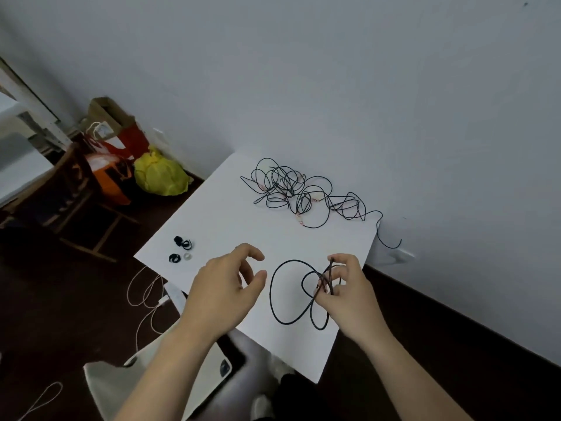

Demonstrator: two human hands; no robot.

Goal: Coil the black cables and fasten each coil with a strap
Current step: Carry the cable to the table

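The right hand (349, 288) pinches a half-coiled black cable (270, 294) over the near edge of the worktop (218, 214); the left hand (229, 288) hovers beside it, loosely curled, holding nothing. More tangled cables (291, 186) lie farther back, straps (181, 249) at left. A knotted yellow bag (161, 176) on the floor (76, 284) hides its contents.

Left hand (224, 287) free, right hand (346, 290) pinching.
The left hovers loosely curled, holding nothing; the right grips black cable (270, 291) loops.
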